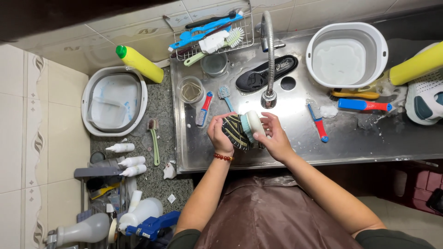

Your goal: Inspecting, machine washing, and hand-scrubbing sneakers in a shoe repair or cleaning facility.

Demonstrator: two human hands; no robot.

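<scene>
My left hand (219, 137) grips a dark shoe with pale stripes (234, 131) over the steel sink (295, 138). My right hand (273, 134) holds a round white-and-teal brush (252, 124) pressed against the shoe. Both hands are below the bent metal tap (268, 55). A red bead bracelet sits on my left wrist. A black shoe insole (265, 73) lies at the back of the sink by the drain hole.
Blue-and-red brushes (203, 109) (317, 121) (364, 105) lie in the sink. White basins stand at right (347, 54) and left (114, 100). Yellow bottles (138, 62) (415, 64), a wire rack of brushes (212, 34), a white sneaker (427, 99) and squeeze bottles (131, 161) surround it.
</scene>
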